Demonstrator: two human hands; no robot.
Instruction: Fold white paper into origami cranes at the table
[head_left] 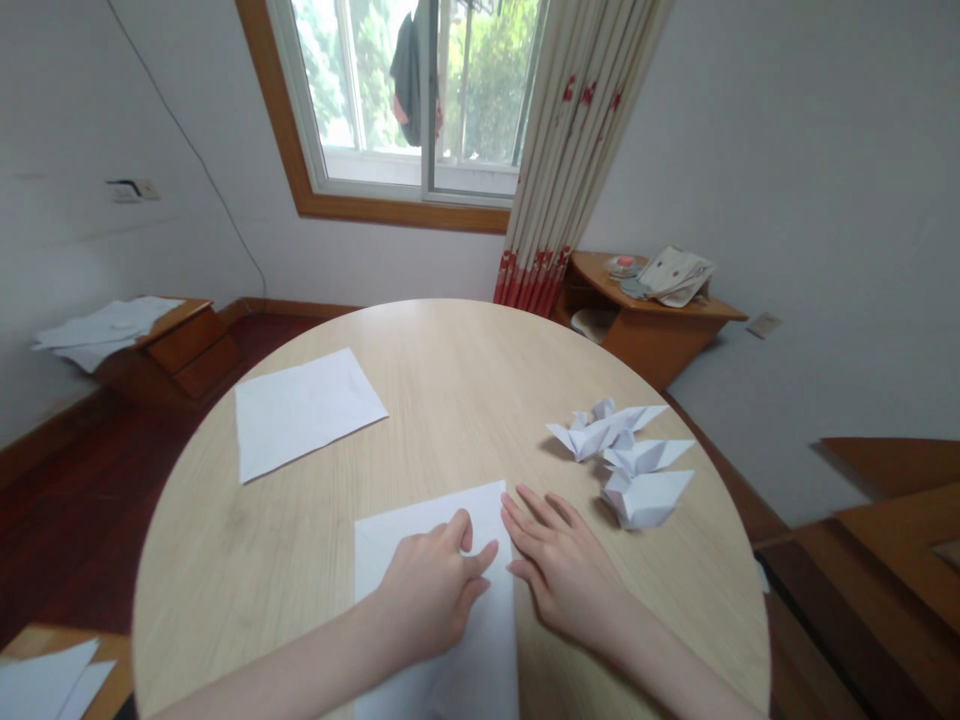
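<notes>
Paper sheet [484,665] sits at the near side of the round table [457,400], between my hands, near end running out of view. Left hand [442,580] is over it, grip half open, fingers loosely curled with a gap showing; I see nothing held. Can't tell if its underside presses on the paper. Right hand [562,570] is palm down at the sheet's right edge, grip open, fingers extended and slightly spread, fingertips at the edge near the far right corner, nothing grasped. I have a second sheet [309,415] lying flat, far left, well apart. Folded paper figures [651,457] are bunched on the right, beyond the right hand. Window [360,90] and curtain [574,130] are behind the table.
</notes>
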